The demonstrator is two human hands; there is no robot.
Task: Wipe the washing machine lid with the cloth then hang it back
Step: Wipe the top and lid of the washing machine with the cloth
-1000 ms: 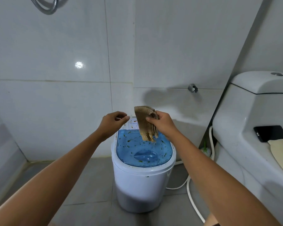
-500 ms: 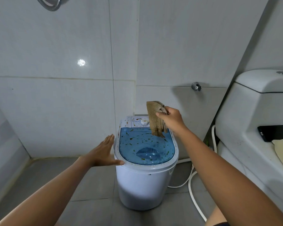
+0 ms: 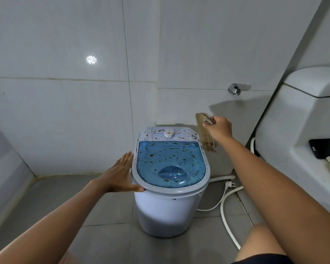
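The left hand (image 3: 120, 175) is spread flat, fingers straight and together, its palm against the left rim of the washer (image 3: 170, 206), thumb hooked along the front edge of the rim. It holds nothing. The right hand (image 3: 218, 128) is closed in a pinch on the top of the cloth (image 3: 205, 133), which hangs folded from the fingers, up beside the washer's back right corner and clear of the lid (image 3: 171, 162). The lid is shut, blue and see-through, flecked with small orange and green bits. The washer stands on the floor (image 3: 103, 216) near the tiled wall (image 3: 74, 111).
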